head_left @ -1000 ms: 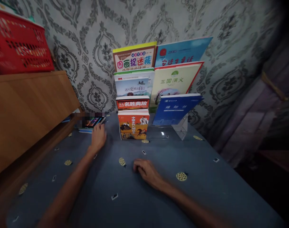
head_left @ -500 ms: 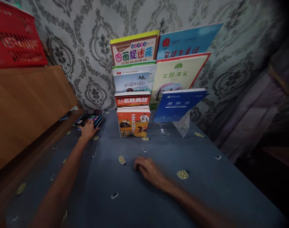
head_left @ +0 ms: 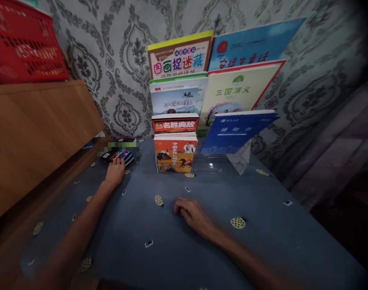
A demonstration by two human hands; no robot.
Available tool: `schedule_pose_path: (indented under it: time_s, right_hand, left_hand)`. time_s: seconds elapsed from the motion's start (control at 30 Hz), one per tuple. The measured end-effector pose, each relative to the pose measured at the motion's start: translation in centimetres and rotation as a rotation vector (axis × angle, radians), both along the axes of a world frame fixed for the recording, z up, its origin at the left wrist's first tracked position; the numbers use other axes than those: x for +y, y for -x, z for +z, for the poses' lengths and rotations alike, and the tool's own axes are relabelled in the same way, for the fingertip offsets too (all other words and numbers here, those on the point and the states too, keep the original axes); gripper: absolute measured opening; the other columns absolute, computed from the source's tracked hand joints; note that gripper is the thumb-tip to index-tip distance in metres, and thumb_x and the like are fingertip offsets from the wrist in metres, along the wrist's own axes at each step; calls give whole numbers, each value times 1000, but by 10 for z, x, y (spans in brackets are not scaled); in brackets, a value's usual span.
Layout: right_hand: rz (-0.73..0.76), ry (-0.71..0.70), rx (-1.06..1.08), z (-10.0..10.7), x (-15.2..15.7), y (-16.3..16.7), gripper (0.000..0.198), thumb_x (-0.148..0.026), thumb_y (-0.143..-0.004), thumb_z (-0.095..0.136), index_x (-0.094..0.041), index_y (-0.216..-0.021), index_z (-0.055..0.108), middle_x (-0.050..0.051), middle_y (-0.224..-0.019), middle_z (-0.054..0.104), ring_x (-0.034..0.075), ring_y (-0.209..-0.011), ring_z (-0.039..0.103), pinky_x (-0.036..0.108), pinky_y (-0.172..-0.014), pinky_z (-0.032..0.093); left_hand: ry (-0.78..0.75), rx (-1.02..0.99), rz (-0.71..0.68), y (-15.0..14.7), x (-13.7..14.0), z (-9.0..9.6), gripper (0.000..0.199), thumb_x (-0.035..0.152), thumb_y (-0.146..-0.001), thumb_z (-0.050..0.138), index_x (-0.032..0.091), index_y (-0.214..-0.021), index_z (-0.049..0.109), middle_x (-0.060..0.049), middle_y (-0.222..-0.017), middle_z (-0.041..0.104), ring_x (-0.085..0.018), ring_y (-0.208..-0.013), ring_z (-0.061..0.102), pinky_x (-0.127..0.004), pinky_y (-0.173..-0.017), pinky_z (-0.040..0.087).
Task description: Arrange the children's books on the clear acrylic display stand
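Note:
My left hand [head_left: 115, 173] reaches to the far left of the table, its fingers closed over the near edge of a dark book [head_left: 110, 155] with a colourful picture on its cover. The thumb is hidden, and blurred blocks cover part of the surroundings. Just behind lies another dark book [head_left: 127, 140] with a pink-red edge. My right hand [head_left: 196, 215] rests on the blue tablecloth [head_left: 171, 257], fingers curled in, with nothing visible in them. Beyond it, a clear book stand [head_left: 240, 159] holds several upright books, among them an orange book [head_left: 175, 155] and a blue booklet [head_left: 235, 133].
A wooden cabinet [head_left: 44, 121] borders the table on the left, and a red plastic basket [head_left: 29, 44] stands on top of it. Patterned wallpaper [head_left: 120, 72] rises behind the table. On the right hangs a greyish curtain [head_left: 337, 137].
My left hand has drawn back slightly, and the dark book now sits apart from the book behind it. My right hand stays curled on the table. The view has shifted a little.

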State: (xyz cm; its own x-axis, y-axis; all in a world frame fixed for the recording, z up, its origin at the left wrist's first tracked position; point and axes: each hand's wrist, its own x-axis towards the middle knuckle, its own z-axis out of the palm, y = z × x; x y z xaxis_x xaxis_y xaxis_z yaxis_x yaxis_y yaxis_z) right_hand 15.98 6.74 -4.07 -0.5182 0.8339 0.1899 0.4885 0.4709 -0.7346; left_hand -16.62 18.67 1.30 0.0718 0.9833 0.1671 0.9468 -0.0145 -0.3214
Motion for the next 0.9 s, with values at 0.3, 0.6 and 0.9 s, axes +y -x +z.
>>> schedule_pose_path:
  time_s: [0.3,0.6,0.9]
  right_hand:
    - [4,-7,6,0,0,1,27,0,-77,40,-20,-73,58,2,-76,62,17,-72,58,28,-72,42]
    - [-11,-21,5,1,-1,1,28,1,-76,41,-20,-74,60,1,-75,61,16,-71,58,26,-70,42]
    - [-244,-192,154,-3,-6,0,29,-3,-85,42,-19,-89,65,5,-86,65,19,-87,63,32,-84,51]
  left_hand:
    - [122,69,-31,-41,-50,-11,45,1,-89,35,-5,-126,61,-33,-107,69,-35,-102,71,-40,-84,53]
    - [333,28,-192,-86,-90,14,37,1,-90,41,11,-97,76,-20,-98,74,-30,-94,72,-36,-74,54]
    - [241,-14,-497,-156,-175,-10,19,17,-91,59,9,-95,76,-19,-90,73,-29,-84,70,-41,-73,56]
